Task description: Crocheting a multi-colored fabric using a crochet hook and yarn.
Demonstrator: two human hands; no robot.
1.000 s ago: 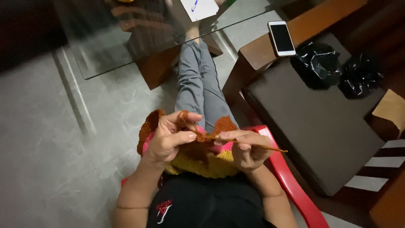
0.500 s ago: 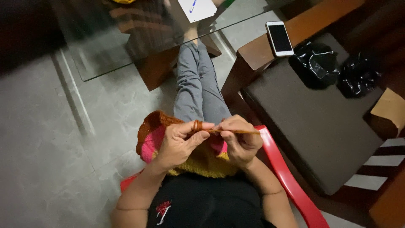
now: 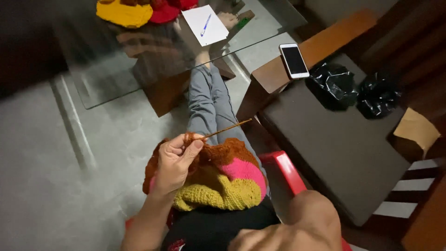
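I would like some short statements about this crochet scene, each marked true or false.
1. The left hand pinches the crochet piece together with the crochet hook. True.
2. The crochet piece is blue and white. False: it is brown, pink and mustard yellow.
3. A smartphone lies on the wooden armrest. True.
4. The right hand grips the hook. False: only the right arm shows, away from the hook.
5. A pen lies on white paper on the glass table. True.
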